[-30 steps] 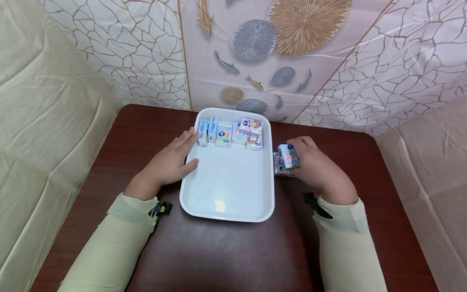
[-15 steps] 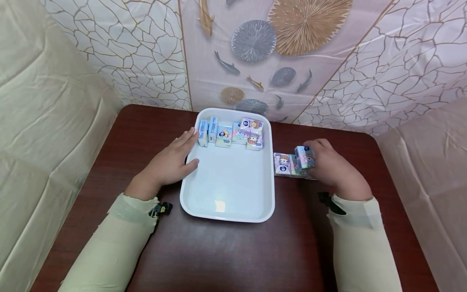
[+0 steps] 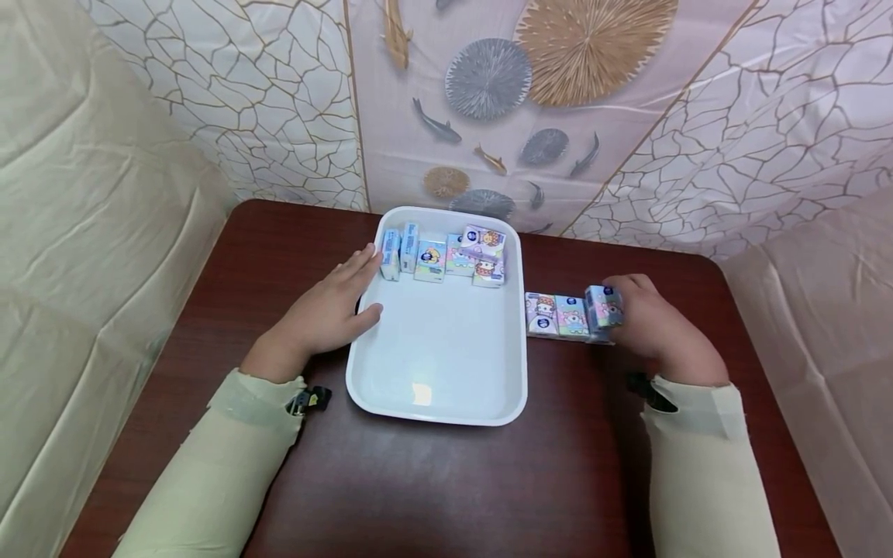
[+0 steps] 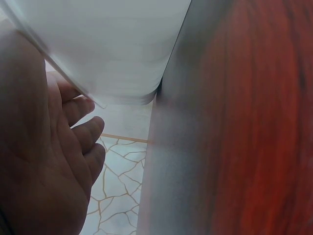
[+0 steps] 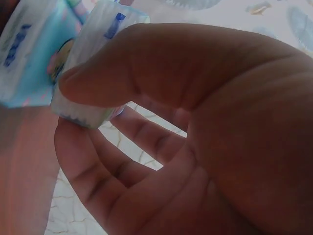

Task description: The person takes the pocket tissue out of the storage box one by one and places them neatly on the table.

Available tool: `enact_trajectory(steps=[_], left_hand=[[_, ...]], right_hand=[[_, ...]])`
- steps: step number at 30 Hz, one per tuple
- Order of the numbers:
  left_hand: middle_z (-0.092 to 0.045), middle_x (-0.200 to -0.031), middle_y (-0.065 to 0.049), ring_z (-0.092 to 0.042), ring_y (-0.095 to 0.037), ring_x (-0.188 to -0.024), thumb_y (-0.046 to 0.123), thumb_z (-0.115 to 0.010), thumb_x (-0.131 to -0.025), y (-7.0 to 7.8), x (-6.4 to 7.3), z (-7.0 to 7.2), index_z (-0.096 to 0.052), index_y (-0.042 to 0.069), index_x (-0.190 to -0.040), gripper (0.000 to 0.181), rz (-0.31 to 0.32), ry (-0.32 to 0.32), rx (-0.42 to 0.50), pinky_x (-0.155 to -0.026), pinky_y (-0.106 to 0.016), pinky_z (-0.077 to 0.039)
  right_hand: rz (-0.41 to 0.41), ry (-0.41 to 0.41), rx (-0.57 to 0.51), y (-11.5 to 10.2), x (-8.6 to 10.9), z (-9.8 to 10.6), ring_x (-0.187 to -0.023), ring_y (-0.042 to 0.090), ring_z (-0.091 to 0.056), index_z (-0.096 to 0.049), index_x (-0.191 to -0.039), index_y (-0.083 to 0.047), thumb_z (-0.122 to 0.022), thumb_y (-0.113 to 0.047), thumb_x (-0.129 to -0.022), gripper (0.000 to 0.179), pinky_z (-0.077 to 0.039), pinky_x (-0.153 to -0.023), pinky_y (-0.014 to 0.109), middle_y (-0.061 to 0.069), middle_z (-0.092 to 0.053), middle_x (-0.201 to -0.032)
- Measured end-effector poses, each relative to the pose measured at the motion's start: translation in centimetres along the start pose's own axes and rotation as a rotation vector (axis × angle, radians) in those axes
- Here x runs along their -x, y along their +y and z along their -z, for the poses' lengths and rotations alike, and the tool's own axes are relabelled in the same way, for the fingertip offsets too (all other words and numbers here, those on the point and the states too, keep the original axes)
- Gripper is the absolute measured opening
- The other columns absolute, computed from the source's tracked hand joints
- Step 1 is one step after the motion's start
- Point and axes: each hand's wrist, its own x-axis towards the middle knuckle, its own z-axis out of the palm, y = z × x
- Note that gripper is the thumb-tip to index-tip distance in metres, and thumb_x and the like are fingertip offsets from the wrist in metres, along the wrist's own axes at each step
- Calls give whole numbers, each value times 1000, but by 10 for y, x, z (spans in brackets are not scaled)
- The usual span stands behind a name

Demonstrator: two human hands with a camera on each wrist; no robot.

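A white tray (image 3: 436, 353) stands on the table, several small tissue packs with cartoon prints grouped along its far end. One pack (image 3: 486, 239) there lies on top of another. My left hand (image 3: 314, 318) rests against the tray's left rim, fingers extended. In the left wrist view, the fingers (image 4: 87, 132) lie along the tray's outer side. Right of the tray, my right hand (image 3: 649, 325) pinches a tissue pack (image 3: 598, 307) between thumb and fingers, as the right wrist view also shows. That pack partly covers another at the end of a row holding a purple pack (image 3: 542, 314) and a pastel pack (image 3: 572, 318).
The dark reddish-brown table (image 3: 432, 488) ends at a patterned cloth backdrop (image 3: 481, 139) behind the tray. Pale cloth (image 3: 816, 310) hangs at both sides.
My right hand has moved to the right along the row with the tissue pack in its grip, uncovering the packs nearer the tray. The left hand stays at the tray's rim.
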Motion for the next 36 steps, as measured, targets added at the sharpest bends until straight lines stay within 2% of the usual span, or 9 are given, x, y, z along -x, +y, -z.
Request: enact_trajectory(steps=[11,17,22,28,36], left_hand=[[0,-179,4,-9,-24,-166,46,-54,-105,-1,-1,-1,-8,23,-171,83,-1,4,1,-133,-52,-18],[0,-179,4,-9,-24,-166,47,-53,-105,0,0,-1,-10,21,-171,83,-3,7,1,-133,-51,-18],[-1,-179,4,-9,-24,-166,48,-51,-105,-1,0,-1,-9,22,-171,82,-5,4,-6,-133,-50,-18],[0,-179,5,-9,-24,-166,48,-52,-105,-1,0,-1,-10,21,-171,82,-9,4,4,-132,-51,-19],[0,-178,6,-9,-24,-166,52,-49,-105,-2,0,-2,-9,23,-171,82,-6,6,-2,-132,-52,-20]], right_hand=[[-23,20,-7,33,6,-1,-126,51,-39,-37,-154,5,-73,1,-83,80,-46,-102,71,37,-29,-153],[-51,17,-48,47,10,1,-126,51,-39,-37,-155,2,-71,1,-85,78,-46,-101,71,36,-28,-155],[-66,-5,-63,54,13,1,-125,50,-39,-35,-156,1,-68,1,-87,77,-48,-99,69,35,-28,-154],[-121,-35,-103,59,14,-4,-123,49,-39,-33,-159,-2,-68,0,-90,77,-50,-96,66,32,-29,-154],[-138,-65,-130,62,10,-11,-124,48,-38,-33,-159,-1,-65,3,-88,78,-48,-98,63,32,-27,-156]])
